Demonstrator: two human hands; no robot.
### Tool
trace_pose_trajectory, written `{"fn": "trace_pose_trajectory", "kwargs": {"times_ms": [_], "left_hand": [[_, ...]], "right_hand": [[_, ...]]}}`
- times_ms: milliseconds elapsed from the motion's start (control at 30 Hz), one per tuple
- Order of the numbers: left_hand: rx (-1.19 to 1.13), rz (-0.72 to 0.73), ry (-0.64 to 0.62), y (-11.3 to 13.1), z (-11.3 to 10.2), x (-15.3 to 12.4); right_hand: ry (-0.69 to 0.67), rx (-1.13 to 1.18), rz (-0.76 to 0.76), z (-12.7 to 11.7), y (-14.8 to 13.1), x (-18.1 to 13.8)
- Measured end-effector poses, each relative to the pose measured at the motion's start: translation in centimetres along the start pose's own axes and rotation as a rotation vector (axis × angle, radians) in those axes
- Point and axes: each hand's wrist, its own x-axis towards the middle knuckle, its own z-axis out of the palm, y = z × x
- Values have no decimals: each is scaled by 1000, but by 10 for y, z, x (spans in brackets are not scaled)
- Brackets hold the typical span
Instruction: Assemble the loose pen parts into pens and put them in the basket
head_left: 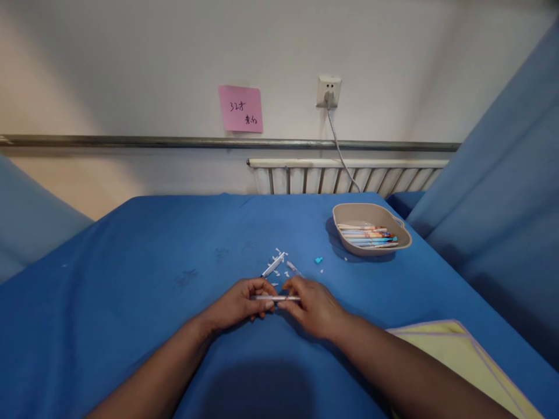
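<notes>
Both hands meet over the middle of a blue-covered table (pixel 131 273). My left hand (pixel 240 304) and my right hand (pixel 312 305) pinch the two ends of a thin white pen (pixel 276 298), held level just above the cloth. Just beyond the fingers lie a white pen barrel (pixel 273 265), a short clear pen part (pixel 293 267) and several small white bits (pixel 279 256). A small cyan cap (pixel 318 260) lies further right.
A beige oval tray (pixel 345 213) holding several coloured pens stands at the back right. A yellow cloth (pixel 463 355) lies at the near right. Blue partitions flank the table. A radiator, a wall socket with a cable and a pink note are behind.
</notes>
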Motion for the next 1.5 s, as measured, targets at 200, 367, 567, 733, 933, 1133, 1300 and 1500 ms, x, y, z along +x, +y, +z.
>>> {"fn": "trace_pose_trajectory", "kwargs": {"times_ms": [200, 367, 567, 733, 933, 1133, 1300, 1500], "left_hand": [[0, 16, 32, -1, 3, 0], [60, 134, 127, 3, 11, -1], [73, 83, 179, 5, 7, 0], [-19, 115, 233, 1, 3, 1], [-130, 126, 235, -2, 3, 3], [-119, 72, 214, -5, 3, 6], [-211, 58, 225, -4, 1, 6], [-207, 66, 176, -3, 3, 5]], "right_hand": [[11, -58, -80, -2, 1, -1], [11, -60, -20, 1, 6, 3], [69, 4, 17, 1, 10, 6], [87, 34, 9, 0, 11, 5], [96, 61, 9, -2, 10, 5], [149, 284, 61, 4, 14, 8], [238, 924, 242, 11, 16, 18], [446, 1006, 217, -28, 28, 28]]}}
